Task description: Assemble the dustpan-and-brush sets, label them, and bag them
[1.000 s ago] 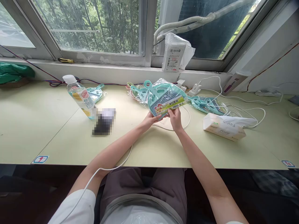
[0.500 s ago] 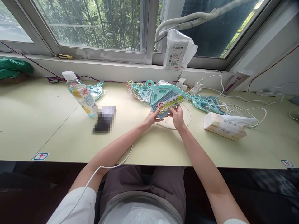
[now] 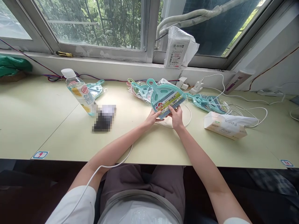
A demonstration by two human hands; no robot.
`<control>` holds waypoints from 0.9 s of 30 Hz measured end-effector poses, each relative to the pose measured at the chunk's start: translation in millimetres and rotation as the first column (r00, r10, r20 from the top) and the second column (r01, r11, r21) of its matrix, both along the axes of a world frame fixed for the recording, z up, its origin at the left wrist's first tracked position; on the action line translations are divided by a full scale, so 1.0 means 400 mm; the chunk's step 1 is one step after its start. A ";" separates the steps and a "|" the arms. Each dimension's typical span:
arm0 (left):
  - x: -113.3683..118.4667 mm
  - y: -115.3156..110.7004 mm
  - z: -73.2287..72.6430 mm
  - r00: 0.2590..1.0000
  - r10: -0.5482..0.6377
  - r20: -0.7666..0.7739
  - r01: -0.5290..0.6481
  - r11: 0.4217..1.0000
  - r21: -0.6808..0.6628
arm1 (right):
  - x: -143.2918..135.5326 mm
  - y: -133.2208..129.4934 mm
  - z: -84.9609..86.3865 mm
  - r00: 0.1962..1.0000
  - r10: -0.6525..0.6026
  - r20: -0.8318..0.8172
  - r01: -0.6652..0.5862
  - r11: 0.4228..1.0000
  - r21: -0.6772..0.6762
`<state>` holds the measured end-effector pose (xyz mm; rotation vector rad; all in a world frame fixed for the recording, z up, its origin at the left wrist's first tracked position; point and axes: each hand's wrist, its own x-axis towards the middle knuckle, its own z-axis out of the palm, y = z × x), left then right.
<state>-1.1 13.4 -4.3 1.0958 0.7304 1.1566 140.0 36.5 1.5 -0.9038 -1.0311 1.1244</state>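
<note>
Between my two hands is a turquoise mini dustpan and brush set [image 3: 167, 96], with a printed yellow-green and white label across it and its looped handle pointing up and left. My left hand [image 3: 153, 119] grips its lower left edge, thumb on top. My right hand [image 3: 176, 115] grips the lower edge further right, thumb also on the front. The fingers behind the set are partly hidden. Behind it lie more wrapped dustpan sets [image 3: 141, 90], partly covered. Another wrapped pile [image 3: 207, 103] lies to the right, and one more set [image 3: 96, 89] sits behind the bottle.
A tilted-looking drink bottle [image 3: 80, 93] and a pixelated dark item [image 3: 104, 119] stand to the left. On the right are a tissue pack [image 3: 225, 126] and looped white cables [image 3: 261, 113]. A plastic-wrapped box [image 3: 177, 51] stands on the sill. A white cable crosses my left arm.
The held dustpan set has tipped slightly, so its label faces me a little more. Both hands keep their grip. The view has shifted slightly.
</note>
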 end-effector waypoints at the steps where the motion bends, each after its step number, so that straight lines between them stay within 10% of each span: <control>1: 0.000 0.000 0.000 1.000 0.001 -0.007 -0.001 1.000 0.004 | 0.000 0.000 0.001 1.000 -0.001 -0.005 0.001 1.000 -0.004; 18: -0.007 -0.003 0.015 0.990 0.014 -0.142 -0.010 0.999 0.031 | 0.005 0.000 0.008 0.999 0.046 -0.022 -0.047 0.999 -0.018; 27: -0.005 -0.009 0.022 0.948 -0.269 -0.170 0.246 0.959 -0.142 | 0.016 0.002 -0.004 0.994 -0.018 -0.112 0.012 0.998 -0.054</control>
